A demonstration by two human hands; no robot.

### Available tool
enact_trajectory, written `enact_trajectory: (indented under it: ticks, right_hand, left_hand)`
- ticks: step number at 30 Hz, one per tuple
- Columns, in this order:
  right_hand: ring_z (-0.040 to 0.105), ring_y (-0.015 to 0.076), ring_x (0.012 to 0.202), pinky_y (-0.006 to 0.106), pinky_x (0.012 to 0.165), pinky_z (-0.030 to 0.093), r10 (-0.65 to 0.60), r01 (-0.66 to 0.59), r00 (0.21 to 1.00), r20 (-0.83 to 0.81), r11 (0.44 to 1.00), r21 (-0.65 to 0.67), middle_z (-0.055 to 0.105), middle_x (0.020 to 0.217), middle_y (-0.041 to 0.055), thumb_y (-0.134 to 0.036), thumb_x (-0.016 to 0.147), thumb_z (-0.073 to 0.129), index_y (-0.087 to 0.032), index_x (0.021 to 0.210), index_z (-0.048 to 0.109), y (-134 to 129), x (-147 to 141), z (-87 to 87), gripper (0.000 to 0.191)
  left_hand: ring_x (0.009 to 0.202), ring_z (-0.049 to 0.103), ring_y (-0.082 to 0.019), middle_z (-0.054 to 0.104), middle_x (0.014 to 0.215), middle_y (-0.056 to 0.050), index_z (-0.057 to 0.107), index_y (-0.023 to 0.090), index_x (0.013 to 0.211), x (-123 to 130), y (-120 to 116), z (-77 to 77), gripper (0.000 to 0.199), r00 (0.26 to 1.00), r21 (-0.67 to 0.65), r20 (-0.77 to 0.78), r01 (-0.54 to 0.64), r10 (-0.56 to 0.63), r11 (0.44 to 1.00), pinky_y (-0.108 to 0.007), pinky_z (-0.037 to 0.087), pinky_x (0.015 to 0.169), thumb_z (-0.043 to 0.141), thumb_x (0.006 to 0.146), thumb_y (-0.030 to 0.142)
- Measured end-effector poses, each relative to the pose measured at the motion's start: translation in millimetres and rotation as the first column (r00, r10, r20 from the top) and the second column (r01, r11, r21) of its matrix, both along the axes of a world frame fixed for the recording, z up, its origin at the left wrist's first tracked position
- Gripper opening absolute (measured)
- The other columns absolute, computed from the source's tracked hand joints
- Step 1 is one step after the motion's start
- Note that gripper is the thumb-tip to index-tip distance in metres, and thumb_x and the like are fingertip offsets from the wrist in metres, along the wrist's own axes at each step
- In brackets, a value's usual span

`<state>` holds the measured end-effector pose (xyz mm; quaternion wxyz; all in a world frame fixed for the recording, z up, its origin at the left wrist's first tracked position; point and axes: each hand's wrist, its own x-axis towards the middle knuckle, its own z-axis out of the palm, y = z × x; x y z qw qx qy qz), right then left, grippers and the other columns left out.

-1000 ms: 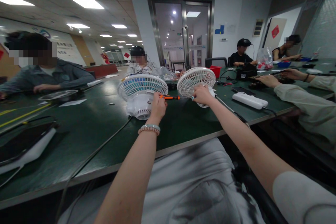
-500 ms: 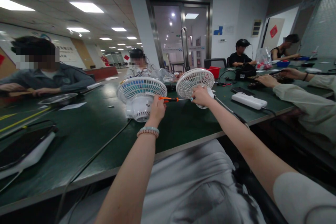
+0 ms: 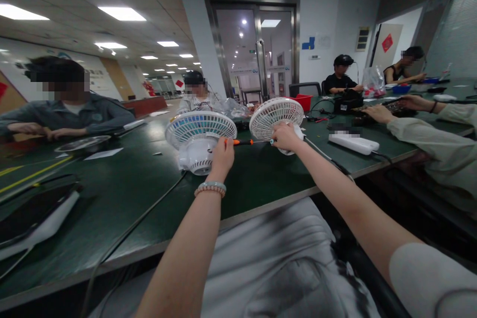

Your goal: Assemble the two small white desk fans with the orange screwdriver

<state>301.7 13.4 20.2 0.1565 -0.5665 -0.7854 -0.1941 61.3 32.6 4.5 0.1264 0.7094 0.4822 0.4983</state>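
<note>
Left hand (image 3: 222, 156) grasps an orange-and-black screwdriver (image 3: 243, 142) by the handle end, shaft pointing right, held level above the table (image 3: 246, 174). Right hand (image 3: 285, 136) has its fingers bunched at the tip, a small light-blue bit (image 3: 272, 142) showing there; can't tell if it is pinching the shaft, the blue piece or both. Bracelets (image 3: 210, 188) on left wrist.

Two white fans flank the screwdriver. Left fan (image 3: 197, 154) stands just beside the left hand, its base partly covered by the fingers, grille tilted upward. Right fan (image 3: 276, 117) is behind the right hand, which blocks much of its base. Dark cord (image 3: 143, 214) runs from near the left fan's base to the front edge; pale cable (image 3: 319, 149) runs out past the right forearm.

Further out, right side: white power strip (image 3: 354, 143), then a co-worker's hand (image 3: 378, 113) on a dark item, too small to tell what. Behind the fans: clear plastic bag (image 3: 234, 108), red bin (image 3: 303, 102), black cables (image 3: 318, 110). Left side: black-and-white device (image 3: 35, 216), paper sheet (image 3: 104, 154), round clear-looking dish (image 3: 84, 144), co-worker in grey-blue jacket (image 3: 102, 114). Glass doors (image 3: 242, 49) at back.
</note>
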Motion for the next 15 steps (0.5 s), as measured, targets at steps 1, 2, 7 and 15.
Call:
enact_trajectory:
  ticks: [1,2,7,15]
  right_hand:
    - [0.04,0.027,0.102,0.044,0.082,0.029,0.0,0.0,1.0,-0.001,1.0,0.001,0.056,0.106,0.0083,-0.034,0.076,0.053,-0.021,0.082,0.069,0.0,0.0,0.0,0.022]
    - [0.04,0.027,0.102,0.044,0.082,0.029,0.0,0.0,1.0,-0.001,1.0,0.0,0.056,0.105,0.0081,-0.034,0.075,0.053,-0.021,0.082,0.069,0.1,0.0,0.0,0.022]
    - [0.039,0.0281,0.104,0.046,0.084,0.028,-0.001,0.001,1.0,0.003,1.0,-0.023,0.056,0.105,0.0082,-0.034,0.076,0.053,-0.021,0.086,0.069,1.2,0.2,0.4,0.022]
    - [0.039,0.0285,0.104,0.046,0.084,0.028,0.005,-0.005,1.0,0.001,1.0,-0.008,0.056,0.106,0.0089,-0.034,0.077,0.052,-0.021,0.085,0.069,1.8,0.4,-1.4,0.023]
  left_hand:
    - [0.057,0.046,-0.016,0.048,0.06,0.0,0.046,0.02,0.08,0.0,0.5,0.0,0.025,0.999,0.029,-0.024,-0.02,0.021,0.999,-0.027,0.032,0.056,0.034,0.084,0.042]
    - [0.057,0.047,-0.016,0.049,0.061,0.0,0.047,0.02,0.083,0.2,1.0,-0.2,0.026,0.998,0.055,-0.043,-0.035,0.038,0.998,-0.027,0.032,0.056,0.033,0.085,0.043]
    - [0.06,0.051,-0.017,0.054,0.065,-0.001,0.048,0.02,0.095,2.4,0.6,-0.9,0.029,0.995,0.089,-0.075,-0.057,0.064,0.994,-0.028,0.036,0.058,0.031,0.086,0.041]
    - [0.069,0.055,-0.019,0.06,0.077,-0.005,0.049,0.019,0.096,3.1,-1.8,0.9,0.03,0.983,0.141,-0.097,-0.142,0.157,0.98,-0.031,0.04,0.066,0.03,0.087,0.04]
